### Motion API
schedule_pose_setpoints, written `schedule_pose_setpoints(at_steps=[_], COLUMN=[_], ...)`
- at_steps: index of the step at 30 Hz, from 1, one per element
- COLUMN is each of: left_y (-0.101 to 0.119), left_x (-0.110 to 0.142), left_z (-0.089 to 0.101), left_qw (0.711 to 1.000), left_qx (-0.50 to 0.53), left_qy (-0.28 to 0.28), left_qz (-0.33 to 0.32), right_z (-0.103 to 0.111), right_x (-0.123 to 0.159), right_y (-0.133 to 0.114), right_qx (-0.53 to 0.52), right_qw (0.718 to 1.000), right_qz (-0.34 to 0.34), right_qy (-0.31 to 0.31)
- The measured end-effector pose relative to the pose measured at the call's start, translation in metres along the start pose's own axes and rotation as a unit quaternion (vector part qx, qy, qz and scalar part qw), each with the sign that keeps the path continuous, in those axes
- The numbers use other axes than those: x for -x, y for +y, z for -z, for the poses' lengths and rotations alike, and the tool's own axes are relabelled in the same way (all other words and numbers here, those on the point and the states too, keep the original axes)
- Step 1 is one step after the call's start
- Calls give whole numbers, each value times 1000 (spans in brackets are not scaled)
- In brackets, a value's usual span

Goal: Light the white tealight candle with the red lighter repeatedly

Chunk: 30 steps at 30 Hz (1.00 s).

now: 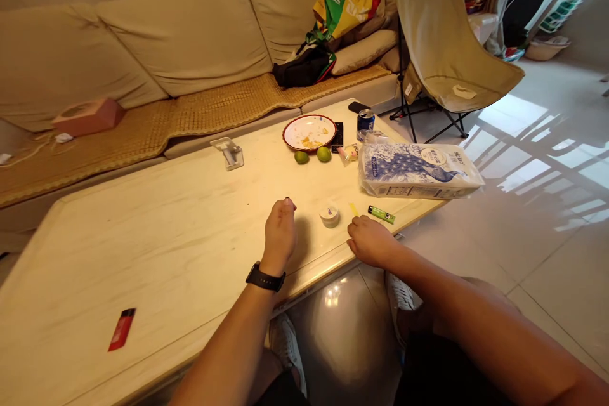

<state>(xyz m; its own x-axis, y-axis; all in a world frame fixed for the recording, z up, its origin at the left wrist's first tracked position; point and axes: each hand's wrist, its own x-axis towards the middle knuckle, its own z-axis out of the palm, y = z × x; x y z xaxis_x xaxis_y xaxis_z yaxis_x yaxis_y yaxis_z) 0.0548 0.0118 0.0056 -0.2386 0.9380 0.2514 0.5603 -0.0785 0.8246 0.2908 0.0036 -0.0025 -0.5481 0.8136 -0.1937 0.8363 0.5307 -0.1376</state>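
Note:
My left hand (280,231), with a black watch (265,278) on its wrist, is held over the table left of a small white round tub (329,216). Its fingers are curled in and the thumb lies on top; whatever may be inside is hidden. My right hand (372,241) is at the table's front edge, fingers bent together. A thin yellow strip (354,209) sticks out from its fingertips. Just beyond that hand lies a green lighter (381,214) with a black end. A red lighter (122,330) lies far off at the front left.
A wrapped tissue pack (419,170) overhangs the table's right end. Behind are a red-rimmed plate (309,127) with food scraps, two green limes (324,154), a blue can (365,120) and a white stand (228,153). A sofa (190,38) and folding chair (442,44) stand beyond.

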Motion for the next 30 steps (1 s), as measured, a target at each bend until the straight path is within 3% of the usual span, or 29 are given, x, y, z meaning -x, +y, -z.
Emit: schedule_pose_setpoints(at_steps=[5,9,14,20,30], left_y=[2,5,11,18,23], left_x=[0,0,2,6,9], left_z=[0,0,0,-6,-19], left_qw=[999,999,995,962,927], left_qx=[39,36,-85,-223,-302], left_qy=[-8,-13,-38,-68,-87], left_qz=[25,9,-22,-141,-205], right_z=[0,1,1,-1,1], right_x=[0,0,0,-1,0], right_y=[0,0,0,1,-1], right_qx=[4,5,1,2,2], right_qw=[1000,1000,1000,1000,1000], right_qz=[3,2,0,-2,-3], right_qy=[-2,0,-4,-3,-4])
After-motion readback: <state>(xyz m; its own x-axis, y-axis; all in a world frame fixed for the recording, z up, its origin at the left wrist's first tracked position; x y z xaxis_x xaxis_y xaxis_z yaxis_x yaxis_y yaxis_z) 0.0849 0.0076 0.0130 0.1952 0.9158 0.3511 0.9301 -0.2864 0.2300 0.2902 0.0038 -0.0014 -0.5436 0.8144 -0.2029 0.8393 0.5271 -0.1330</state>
